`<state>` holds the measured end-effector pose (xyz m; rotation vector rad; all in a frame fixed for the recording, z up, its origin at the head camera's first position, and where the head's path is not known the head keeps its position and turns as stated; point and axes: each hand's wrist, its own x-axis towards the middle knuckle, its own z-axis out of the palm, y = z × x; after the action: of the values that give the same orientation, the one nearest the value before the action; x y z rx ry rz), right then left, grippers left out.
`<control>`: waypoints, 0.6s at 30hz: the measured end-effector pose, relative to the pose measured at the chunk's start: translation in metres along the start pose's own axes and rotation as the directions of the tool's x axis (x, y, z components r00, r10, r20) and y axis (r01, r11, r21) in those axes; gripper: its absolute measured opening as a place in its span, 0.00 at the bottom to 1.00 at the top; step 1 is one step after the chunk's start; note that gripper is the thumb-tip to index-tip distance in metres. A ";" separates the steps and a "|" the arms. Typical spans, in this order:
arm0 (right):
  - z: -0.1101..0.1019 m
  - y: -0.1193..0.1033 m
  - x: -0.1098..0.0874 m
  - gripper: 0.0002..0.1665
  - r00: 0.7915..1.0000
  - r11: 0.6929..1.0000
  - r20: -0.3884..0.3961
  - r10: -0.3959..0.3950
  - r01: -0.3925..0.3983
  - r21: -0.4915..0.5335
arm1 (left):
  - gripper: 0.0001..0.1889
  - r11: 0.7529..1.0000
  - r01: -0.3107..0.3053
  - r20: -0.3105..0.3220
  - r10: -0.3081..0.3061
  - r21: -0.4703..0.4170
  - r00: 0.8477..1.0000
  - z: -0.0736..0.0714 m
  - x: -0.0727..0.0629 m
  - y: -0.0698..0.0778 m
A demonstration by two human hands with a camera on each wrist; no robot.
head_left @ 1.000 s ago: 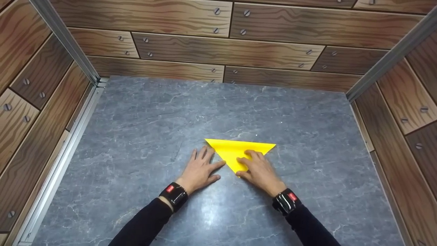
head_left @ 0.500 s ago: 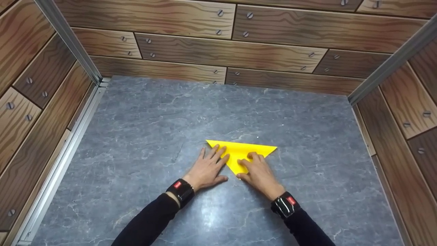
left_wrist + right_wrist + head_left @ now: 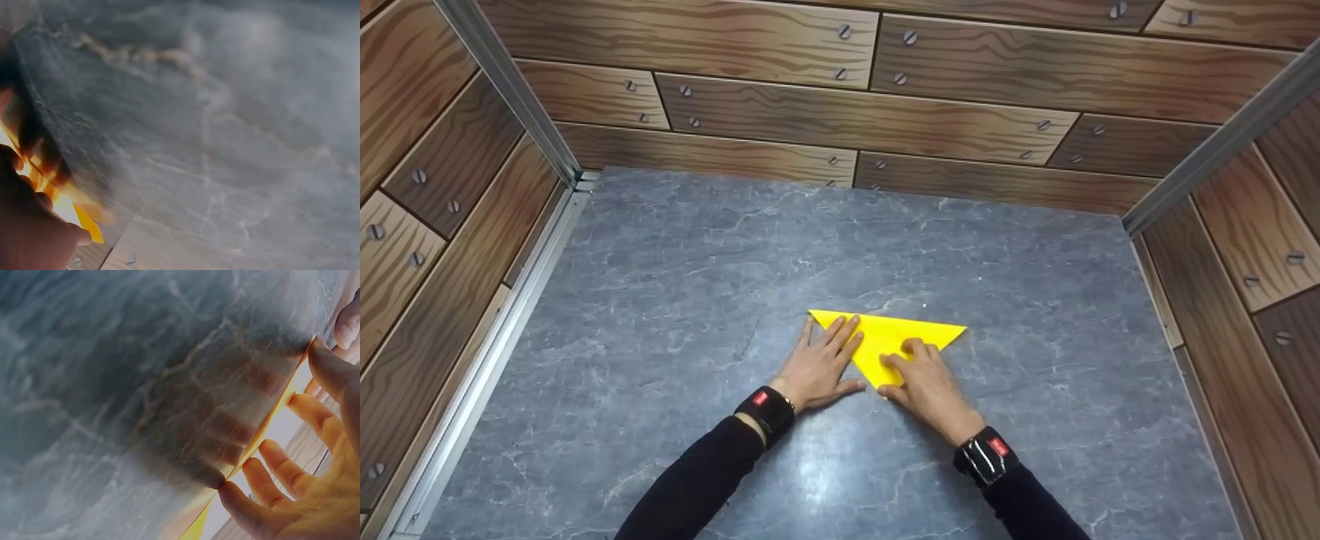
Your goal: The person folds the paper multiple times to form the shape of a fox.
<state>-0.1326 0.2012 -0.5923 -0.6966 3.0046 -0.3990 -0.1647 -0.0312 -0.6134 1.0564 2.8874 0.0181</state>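
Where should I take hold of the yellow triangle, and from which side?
Probably pinch the yellow triangle by its far right corner, coming from the right: that narrow tip points outward, uncovered, while the left hand rests over the left edge and the right hand sits by the near corner.

Smooth paper triangle (image 3: pixel 881 339), glossy marble-look tabletop (image 3: pixel 720 262)

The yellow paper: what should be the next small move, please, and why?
Perhaps press the right hand along the long far edge of the yellow paper, towards its right corner. The left hand, its spread fingers partly on the paper's left side, could steady it; the right hand's bent fingers touch the nearer right side, leaving that far edge's right half uncovered.
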 end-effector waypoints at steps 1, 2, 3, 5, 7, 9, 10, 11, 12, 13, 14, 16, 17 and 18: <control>0.000 0.000 0.000 0.33 1.000 1.000 0.002 0.000 0.000 -0.002 | 0.46 1.000 0.002 0.002 -0.002 -0.014 1.000 0.000 0.000 -0.001; 0.000 0.000 0.000 0.33 1.000 1.000 0.003 0.000 0.000 -0.001 | 0.45 1.000 0.002 0.000 -0.002 -0.030 1.000 0.001 0.001 -0.002; -0.001 -0.001 0.001 0.33 1.000 1.000 0.004 0.000 0.000 -0.002 | 0.45 0.999 0.001 0.000 -0.001 -0.046 1.000 0.002 0.001 -0.003; -0.001 0.000 0.000 0.33 1.000 1.000 0.007 0.004 -0.004 -0.004 | 0.44 0.997 0.001 0.003 -0.001 -0.077 1.000 0.003 0.002 -0.005; -0.002 0.000 0.000 0.33 1.000 1.000 0.014 0.011 -0.011 -0.007 | 0.43 0.995 0.011 0.003 -0.011 -0.096 1.000 0.003 0.002 -0.008; -0.002 -0.001 0.001 0.33 1.000 1.000 0.023 0.019 -0.019 -0.008 | 0.41 0.994 0.026 0.009 -0.025 -0.111 1.000 0.003 0.001 -0.012; -0.001 -0.001 0.000 0.33 0.999 1.000 0.026 0.022 -0.022 -0.008 | 0.40 0.992 0.032 0.011 -0.031 -0.120 0.999 0.002 0.000 -0.015; -0.002 -0.001 0.000 0.33 0.999 1.000 0.028 0.023 -0.023 -0.008 | 0.40 0.991 0.036 0.012 -0.035 -0.128 0.999 0.001 0.000 -0.017; -0.001 -0.001 0.000 0.33 0.999 1.000 0.026 0.023 -0.022 -0.005 | 0.39 0.990 0.040 0.011 -0.039 -0.135 0.999 0.000 0.000 -0.019; -0.002 -0.001 0.000 0.33 0.999 1.000 0.026 0.023 -0.023 -0.001 | 0.39 0.989 0.039 0.010 -0.038 -0.146 0.999 0.000 0.000 -0.021; -0.001 -0.001 0.000 0.33 1.000 1.000 0.021 0.021 -0.021 0.001 | 0.39 0.987 0.034 0.007 -0.034 -0.156 0.999 0.000 -0.001 -0.023; -0.001 -0.001 0.000 0.32 1.000 1.000 0.005 0.012 -0.012 0.005 | 0.40 0.984 0.028 0.001 -0.028 -0.174 1.000 0.000 -0.001 -0.027; 0.000 -0.001 0.000 0.32 1.000 1.000 -0.004 0.006 -0.006 0.009 | 0.41 0.983 0.025 -0.005 -0.026 -0.179 1.000 0.000 -0.001 -0.029; 0.000 -0.001 -0.001 0.32 1.000 1.000 -0.015 0.000 0.001 0.012 | 0.41 0.983 0.023 -0.009 -0.025 -0.184 1.000 0.001 -0.001 -0.031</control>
<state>-0.1316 0.2006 -0.5920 -0.6965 3.0134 -0.4237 -0.1841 -0.0556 -0.6152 0.9910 2.8405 0.2853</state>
